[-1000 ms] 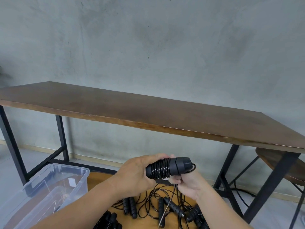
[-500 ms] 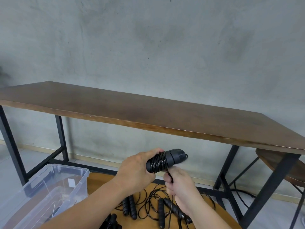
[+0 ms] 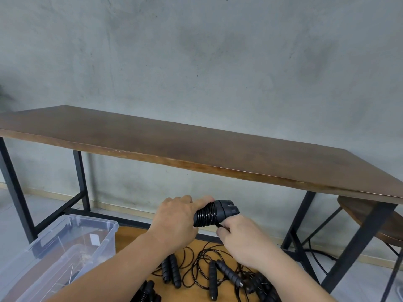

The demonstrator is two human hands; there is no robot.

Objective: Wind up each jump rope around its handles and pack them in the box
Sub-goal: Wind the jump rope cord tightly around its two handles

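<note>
Light: soft, even, diffuse — no hard source visible
Shadows: dim band on the wall under the table; faint under the hands
Glare: mild sheen along the table's front edge, highlights on the clear box
Blur: slight softness overall; far-left edge smeared
Distortion: wide-angle — table edge bows, legs lean outward at the frame sides
Exposure: medium, muted

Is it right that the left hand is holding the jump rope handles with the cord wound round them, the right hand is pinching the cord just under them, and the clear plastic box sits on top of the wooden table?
Not quite. In the head view the clear plastic box sits low at the left, below the wooden table, not on top of it. The rest holds: the left hand grips the jump rope handles, and the right hand pinches the cord under them.
</note>
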